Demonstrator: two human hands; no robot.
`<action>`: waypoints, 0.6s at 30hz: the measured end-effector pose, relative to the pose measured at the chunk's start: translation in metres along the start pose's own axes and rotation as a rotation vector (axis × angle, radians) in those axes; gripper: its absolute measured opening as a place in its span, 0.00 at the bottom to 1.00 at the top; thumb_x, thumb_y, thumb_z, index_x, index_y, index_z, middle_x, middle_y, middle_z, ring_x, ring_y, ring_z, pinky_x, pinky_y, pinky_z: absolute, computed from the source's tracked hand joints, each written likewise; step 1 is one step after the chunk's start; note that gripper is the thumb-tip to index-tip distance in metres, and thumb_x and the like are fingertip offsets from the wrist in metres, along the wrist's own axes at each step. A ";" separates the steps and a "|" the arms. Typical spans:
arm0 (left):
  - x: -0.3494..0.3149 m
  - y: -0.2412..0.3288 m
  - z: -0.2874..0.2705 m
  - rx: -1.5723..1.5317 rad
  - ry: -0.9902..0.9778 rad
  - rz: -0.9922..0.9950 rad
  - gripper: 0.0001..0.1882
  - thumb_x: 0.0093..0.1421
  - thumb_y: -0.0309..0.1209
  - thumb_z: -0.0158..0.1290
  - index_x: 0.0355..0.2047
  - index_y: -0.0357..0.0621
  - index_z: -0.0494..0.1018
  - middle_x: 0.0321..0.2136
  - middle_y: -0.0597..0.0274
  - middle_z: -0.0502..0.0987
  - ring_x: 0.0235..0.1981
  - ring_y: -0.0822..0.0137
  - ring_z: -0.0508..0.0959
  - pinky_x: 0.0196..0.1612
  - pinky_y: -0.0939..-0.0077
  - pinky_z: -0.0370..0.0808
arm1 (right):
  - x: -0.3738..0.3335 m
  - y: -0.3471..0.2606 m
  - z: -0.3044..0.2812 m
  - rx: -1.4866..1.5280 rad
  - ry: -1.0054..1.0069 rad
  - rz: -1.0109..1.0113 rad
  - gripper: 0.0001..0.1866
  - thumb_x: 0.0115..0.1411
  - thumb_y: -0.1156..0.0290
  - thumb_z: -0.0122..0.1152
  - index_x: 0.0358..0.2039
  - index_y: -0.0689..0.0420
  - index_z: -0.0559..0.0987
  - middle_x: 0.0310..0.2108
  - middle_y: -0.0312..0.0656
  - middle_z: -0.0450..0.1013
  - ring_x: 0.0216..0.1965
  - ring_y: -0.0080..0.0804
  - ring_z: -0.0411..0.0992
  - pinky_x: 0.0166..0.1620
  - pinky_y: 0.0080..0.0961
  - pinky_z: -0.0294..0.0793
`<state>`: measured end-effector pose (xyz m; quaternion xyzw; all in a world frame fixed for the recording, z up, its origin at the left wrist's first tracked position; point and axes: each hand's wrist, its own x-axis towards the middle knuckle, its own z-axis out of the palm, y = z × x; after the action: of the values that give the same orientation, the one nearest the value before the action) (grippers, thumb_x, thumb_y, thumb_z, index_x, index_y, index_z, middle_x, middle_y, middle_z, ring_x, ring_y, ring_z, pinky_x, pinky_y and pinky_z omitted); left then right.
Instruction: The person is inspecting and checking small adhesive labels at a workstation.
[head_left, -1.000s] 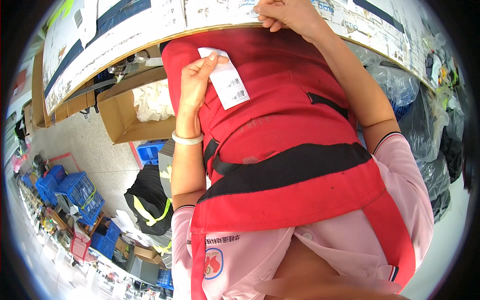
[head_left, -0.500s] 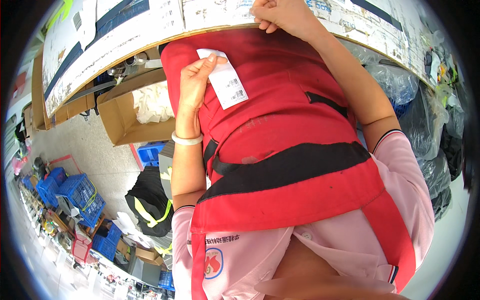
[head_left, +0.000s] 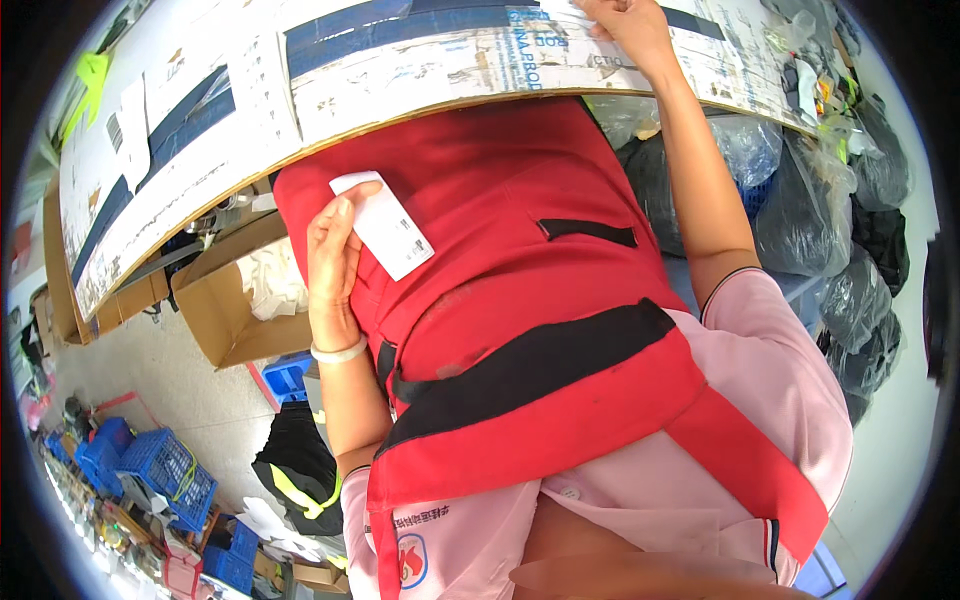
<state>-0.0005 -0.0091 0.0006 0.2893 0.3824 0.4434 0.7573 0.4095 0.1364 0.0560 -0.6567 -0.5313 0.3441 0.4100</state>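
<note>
My left hand (head_left: 335, 240) pinches a white paper label strip (head_left: 398, 235) by its upper end, between thumb and finger. Small black print marks its lower part, and it hangs in front of my red apron (head_left: 500, 200). Over the worn white cardboard top of the table (head_left: 400, 75), my right hand (head_left: 635, 35) is stretched away from me near the upper edge of the picture. Its fingers are curled together, and whatever they hold, if anything, cannot be made out there.
Below the table's left side stands an open cardboard box (head_left: 215, 320) with white cloth-like material (head_left: 272, 285) in it. Plastic bags (head_left: 805, 215) crowd the right side. Blue crates (head_left: 170, 470) and a black bundle with a yellow-green band (head_left: 298, 465) are on the left.
My right hand has reached farther out over the tabletop. The left hand keeps the label, now lower and more to the left in the picture. The whole view has shifted, showing more of the table.
</note>
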 end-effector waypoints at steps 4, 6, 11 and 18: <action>-0.009 0.003 0.008 0.024 0.020 -0.018 0.18 0.59 0.24 0.54 0.50 0.33 0.71 0.40 0.57 0.78 0.39 0.73 0.77 0.44 0.82 0.73 | 0.008 0.020 0.000 -0.598 0.036 -0.021 0.11 0.52 0.69 0.66 0.29 0.62 0.75 0.17 0.39 0.71 0.16 0.28 0.69 0.22 0.26 0.67; -0.015 -0.001 0.003 0.040 0.055 -0.058 0.18 0.57 0.20 0.55 0.49 0.34 0.72 0.37 0.62 0.78 0.34 0.77 0.77 0.38 0.87 0.72 | -0.009 -0.012 0.011 -0.760 0.222 -0.169 0.15 0.48 0.68 0.69 0.33 0.62 0.74 0.19 0.41 0.71 0.18 0.30 0.69 0.23 0.29 0.68; -0.010 -0.003 0.021 0.235 0.192 0.029 0.10 0.58 0.21 0.55 0.42 0.37 0.78 0.29 0.70 0.78 0.25 0.83 0.71 0.26 0.91 0.65 | -0.061 -0.042 0.060 -0.375 -0.202 -0.152 0.12 0.56 0.66 0.62 0.36 0.59 0.77 0.24 0.36 0.73 0.24 0.23 0.70 0.28 0.23 0.69; -0.002 0.006 0.035 0.084 0.271 0.122 0.10 0.59 0.23 0.55 0.41 0.34 0.77 0.33 0.60 0.80 0.29 0.76 0.76 0.34 0.83 0.74 | -0.128 -0.071 0.143 0.068 -1.089 0.160 0.12 0.59 0.64 0.62 0.32 0.61 0.80 0.23 0.33 0.73 0.22 0.16 0.69 0.25 0.13 0.68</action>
<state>0.0255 -0.0118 0.0256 0.2809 0.4809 0.5073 0.6576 0.2280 0.0422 0.0611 -0.4085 -0.6036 0.6812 0.0693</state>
